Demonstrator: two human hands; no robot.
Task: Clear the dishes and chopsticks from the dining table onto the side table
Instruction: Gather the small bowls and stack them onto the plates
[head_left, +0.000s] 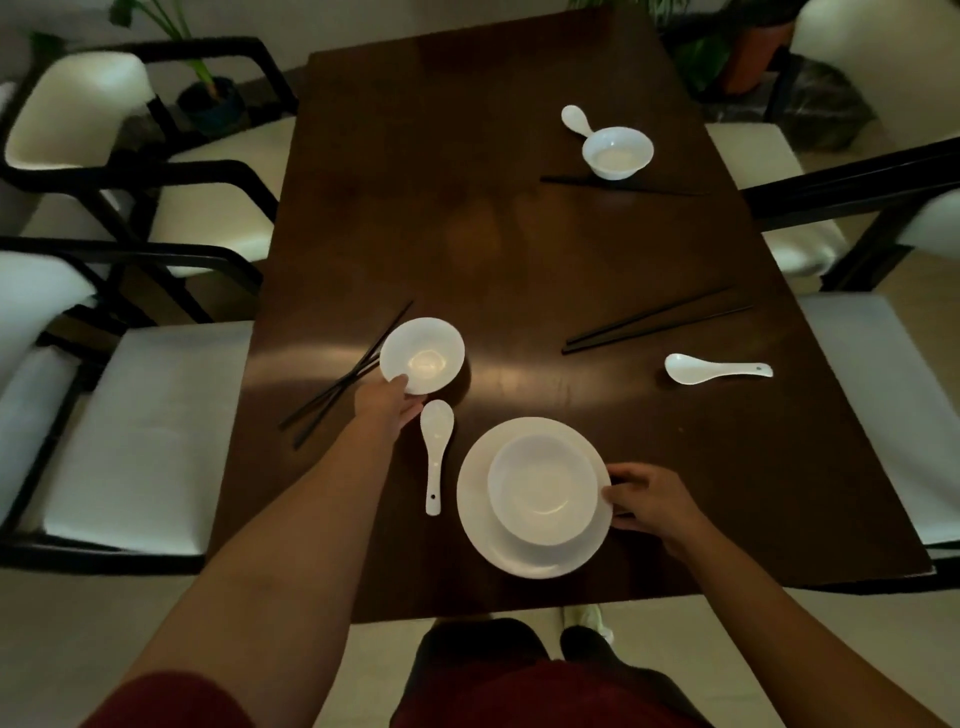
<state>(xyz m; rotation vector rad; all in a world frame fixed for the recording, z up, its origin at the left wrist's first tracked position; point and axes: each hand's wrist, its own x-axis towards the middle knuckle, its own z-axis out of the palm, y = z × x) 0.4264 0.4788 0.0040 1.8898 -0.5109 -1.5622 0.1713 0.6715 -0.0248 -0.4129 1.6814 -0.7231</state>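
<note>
the left hand (388, 405) pinches the near rim of the small bowl (422, 355) on the dining table (519, 249); it could tip or slip. the right hand (647, 501) grips the plate (530, 564) (a bowl (543, 496) on it might slide).

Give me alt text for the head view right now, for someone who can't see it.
Seen from above, the left hand grips the rim of a small white bowl while the right hand holds a plate carrying a second bowl on a dark dining table. Three spoons, another bowl and three pairs of black chopsticks remain.
</note>
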